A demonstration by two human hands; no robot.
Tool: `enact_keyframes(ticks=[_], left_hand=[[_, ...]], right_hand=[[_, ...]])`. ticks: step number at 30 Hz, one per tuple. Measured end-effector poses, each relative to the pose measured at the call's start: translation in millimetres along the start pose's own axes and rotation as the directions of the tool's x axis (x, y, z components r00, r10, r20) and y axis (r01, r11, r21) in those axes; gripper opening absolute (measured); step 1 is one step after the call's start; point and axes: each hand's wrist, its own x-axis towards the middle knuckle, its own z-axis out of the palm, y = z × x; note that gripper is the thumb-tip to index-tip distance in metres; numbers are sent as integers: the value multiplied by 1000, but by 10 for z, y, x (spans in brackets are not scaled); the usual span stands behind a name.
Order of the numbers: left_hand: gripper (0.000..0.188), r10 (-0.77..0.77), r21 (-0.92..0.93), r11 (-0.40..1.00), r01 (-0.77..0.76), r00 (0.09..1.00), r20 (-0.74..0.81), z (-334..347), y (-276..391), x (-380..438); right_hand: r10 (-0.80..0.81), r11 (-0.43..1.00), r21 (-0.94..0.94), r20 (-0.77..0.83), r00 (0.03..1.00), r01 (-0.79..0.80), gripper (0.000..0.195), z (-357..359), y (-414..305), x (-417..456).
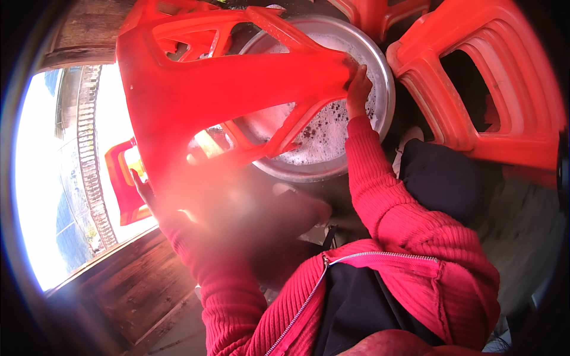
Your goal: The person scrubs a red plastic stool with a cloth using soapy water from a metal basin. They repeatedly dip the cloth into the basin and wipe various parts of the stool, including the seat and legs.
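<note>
A red plastic chair (231,84) lies tilted over a round metal basin (386,107) of foamy water. My right hand (360,92) grips the narrow end of the chair, which has a dark smudge, above the basin's right part. At the chair's left side, my left hand (144,191) rests against its edge with the fingers pointing up; glare and blur hide part of this hand, and whether it grips the chair does not show.
Close to the basin's right side stands another red plastic chair (512,147). More red plastic furniture (374,13) is at the top. Beyond the wooden door or wall panel (138,285) at left, a red plastic item (122,182) stands in bright light.
</note>
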Motion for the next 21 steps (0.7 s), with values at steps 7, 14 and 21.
enact_keyframes(ticks=[7, 14, 21], left_hand=[[69, 14, 34, 999, -12, 999, -39, -176, -7, 149], [64, -19, 28, 999, 15, 987, 157, -627, -409, 719], [78, 48, 352, 933, -78, 995, 93, -286, 131, 541]], right_hand=[[-188, 980, 92, 149, 971, 176, 39, 207, -414, -376], [-185, 981, 159, 628, 756, 108, 49, 282, -829, -519], [-145, 989, 126, 701, 698, 79, 61, 190, -954, -601]])
